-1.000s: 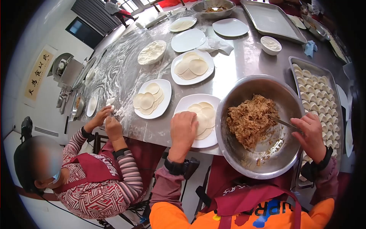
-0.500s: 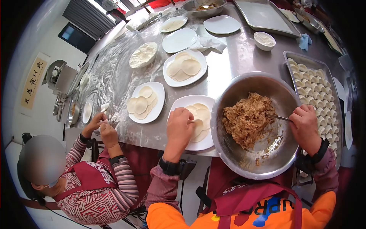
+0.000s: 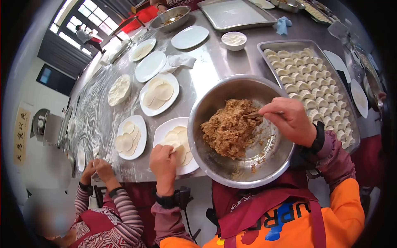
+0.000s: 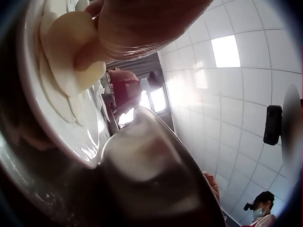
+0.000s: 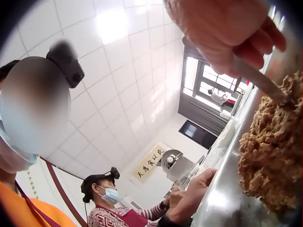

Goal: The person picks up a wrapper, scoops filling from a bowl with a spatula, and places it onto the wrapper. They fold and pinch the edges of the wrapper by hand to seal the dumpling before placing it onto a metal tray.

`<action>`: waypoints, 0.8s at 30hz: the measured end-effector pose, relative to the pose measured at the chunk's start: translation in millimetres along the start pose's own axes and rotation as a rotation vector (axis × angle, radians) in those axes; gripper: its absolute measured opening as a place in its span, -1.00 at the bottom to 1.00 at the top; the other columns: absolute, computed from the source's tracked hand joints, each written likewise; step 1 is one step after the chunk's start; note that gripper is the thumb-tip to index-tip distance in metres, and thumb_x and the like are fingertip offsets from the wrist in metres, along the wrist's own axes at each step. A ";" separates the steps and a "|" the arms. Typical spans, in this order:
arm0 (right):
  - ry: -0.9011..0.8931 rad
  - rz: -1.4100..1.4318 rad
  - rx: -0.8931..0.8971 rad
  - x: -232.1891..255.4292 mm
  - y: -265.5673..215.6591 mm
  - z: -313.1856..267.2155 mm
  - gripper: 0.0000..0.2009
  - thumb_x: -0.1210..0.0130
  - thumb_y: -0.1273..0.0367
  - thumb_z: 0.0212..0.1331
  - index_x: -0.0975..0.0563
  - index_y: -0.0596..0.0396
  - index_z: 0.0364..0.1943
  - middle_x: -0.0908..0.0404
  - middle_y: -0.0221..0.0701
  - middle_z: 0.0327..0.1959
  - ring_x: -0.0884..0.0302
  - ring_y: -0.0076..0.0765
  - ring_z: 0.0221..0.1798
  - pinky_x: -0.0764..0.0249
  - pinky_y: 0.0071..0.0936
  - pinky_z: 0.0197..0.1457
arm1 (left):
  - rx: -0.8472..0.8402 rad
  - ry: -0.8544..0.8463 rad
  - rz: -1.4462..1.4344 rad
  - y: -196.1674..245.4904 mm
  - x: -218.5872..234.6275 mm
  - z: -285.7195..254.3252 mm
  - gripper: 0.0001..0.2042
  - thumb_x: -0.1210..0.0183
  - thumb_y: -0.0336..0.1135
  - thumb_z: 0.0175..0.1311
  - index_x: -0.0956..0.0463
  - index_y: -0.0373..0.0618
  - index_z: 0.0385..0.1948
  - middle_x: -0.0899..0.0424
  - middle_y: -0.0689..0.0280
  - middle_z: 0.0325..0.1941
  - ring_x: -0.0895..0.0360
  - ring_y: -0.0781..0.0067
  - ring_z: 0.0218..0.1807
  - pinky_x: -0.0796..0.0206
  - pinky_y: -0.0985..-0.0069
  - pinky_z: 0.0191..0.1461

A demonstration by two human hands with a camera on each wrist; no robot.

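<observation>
My left hand (image 3: 163,165) is over the near white plate (image 3: 191,167). Its thumb and fingers pinch the edge of a round dumpling wrapper (image 4: 71,38), tilted up from the stack in the head view. Beside that plate stands a large steel bowl (image 3: 264,87) with a mound of brown minced filling (image 3: 227,132). Above the bowl's right side my right hand (image 3: 289,122) grips a flat metal utensil (image 5: 262,82). The far end of the utensil is buried in the filling, so its tip is hidden.
A tray (image 3: 350,144) of folded dumplings (image 3: 310,87) stands right of the bowl. Plates of wrappers (image 3: 129,140), a bowl of flour (image 3: 120,91) and a small white bowl (image 3: 234,40) lie beyond. At left, another person's hands (image 3: 99,171) work at the floured table edge.
The head view has swung right, shifting the table leftward. My left hand has raised a wrapper from the stack. My right hand has moved inward over the bowl with the utensil.
</observation>
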State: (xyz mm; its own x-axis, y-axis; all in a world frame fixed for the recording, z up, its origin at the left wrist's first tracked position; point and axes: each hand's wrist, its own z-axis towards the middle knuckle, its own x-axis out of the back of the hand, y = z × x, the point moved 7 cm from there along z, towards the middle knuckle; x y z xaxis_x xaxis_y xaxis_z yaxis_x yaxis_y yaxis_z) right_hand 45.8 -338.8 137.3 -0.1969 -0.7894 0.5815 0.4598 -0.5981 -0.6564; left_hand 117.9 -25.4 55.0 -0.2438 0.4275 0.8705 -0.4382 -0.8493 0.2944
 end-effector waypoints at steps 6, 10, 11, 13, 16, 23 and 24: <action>0.218 0.347 -0.332 28.2 24.5 -28.1 -0.84 0.03 0.53 0.16 -0.54 0.21 -0.21 -0.56 -0.42 -0.40 -0.46 -0.66 -0.37 -0.40 -0.68 -0.31 | 0.474 0.225 -1.000 -42.0 3.1 -27.6 -0.93 -0.09 -0.59 0.13 -0.44 -0.22 -0.38 -0.52 0.38 -0.36 -0.44 0.63 -0.33 -0.27 0.68 -0.26; 0.119 0.297 -0.209 13.1 14.1 -15.4 -0.84 0.00 0.53 0.16 -0.55 0.21 -0.20 -0.57 -0.38 -0.40 -0.49 -0.58 -0.38 -0.42 -0.65 -0.30 | 0.684 0.258 -1.388 -37.6 -12.1 -55.2 -0.83 -0.08 -0.59 0.15 -0.39 -0.27 -0.22 -0.54 0.29 -0.26 -0.49 0.50 -0.22 -0.35 0.58 -0.12; 0.074 0.278 -0.156 9.1 8.5 -10.2 -0.84 -0.01 0.53 0.16 -0.55 0.21 -0.20 -0.58 -0.37 -0.40 -0.49 -0.56 -0.39 -0.43 -0.64 -0.30 | 0.731 0.273 -1.416 -36.7 -17.7 -63.8 -0.82 -0.09 -0.58 0.15 -0.39 -0.27 -0.21 -0.54 0.27 -0.24 -0.50 0.48 -0.19 -0.36 0.55 -0.09; 0.024 0.250 -0.153 3.0 10.2 -6.8 -0.84 -0.02 0.52 0.15 -0.55 0.21 -0.21 -0.58 -0.35 -0.40 -0.51 -0.51 -0.38 -0.43 -0.62 -0.30 | 0.806 0.280 -1.488 -38.3 -28.7 -80.8 -0.78 -0.08 -0.53 0.18 -0.36 -0.28 -0.14 -0.53 0.20 -0.13 -0.51 0.36 -0.09 -0.38 0.43 0.03; -0.033 0.205 -0.167 0.7 11.0 -10.7 -0.84 -0.03 0.52 0.13 -0.55 0.20 -0.21 -0.58 -0.32 -0.41 -0.53 -0.46 -0.38 -0.43 -0.61 -0.30 | 0.917 0.276 -1.742 -30.2 -30.2 -95.4 -0.73 -0.05 -0.50 0.22 -0.34 -0.29 -0.05 -0.51 0.16 -0.03 -0.49 0.30 0.00 -0.39 0.38 0.07; -0.011 0.351 -0.324 -0.1 12.8 -33.4 -0.85 0.00 0.50 0.18 -0.55 0.23 -0.23 -0.58 -0.37 -0.45 -0.52 -0.53 -0.42 -0.43 -0.64 -0.32 | 0.837 0.504 -2.160 -26.2 -17.4 -96.6 -0.65 0.05 -0.49 0.28 -0.27 -0.13 0.11 -0.41 0.22 0.16 -0.43 0.30 0.13 -0.46 0.33 0.00; 0.002 0.416 -0.394 -1.7 15.7 -36.9 -0.85 0.02 0.50 0.19 -0.54 0.24 -0.23 -0.58 -0.38 -0.45 -0.52 -0.55 -0.42 -0.43 -0.66 -0.33 | 0.848 0.518 -2.166 -22.9 -19.3 -93.7 -0.65 0.06 -0.49 0.28 -0.27 -0.10 0.12 -0.41 0.22 0.17 -0.44 0.30 0.12 -0.49 0.33 -0.05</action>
State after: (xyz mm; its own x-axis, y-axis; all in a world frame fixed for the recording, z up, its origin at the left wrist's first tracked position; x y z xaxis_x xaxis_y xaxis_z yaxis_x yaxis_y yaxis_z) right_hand 21.4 -351.9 108.2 -0.0698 -0.9695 0.2348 0.1418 -0.2427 -0.9597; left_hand 51.5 14.8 -5.4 -0.2730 0.4202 -0.8654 0.0136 0.9012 0.4332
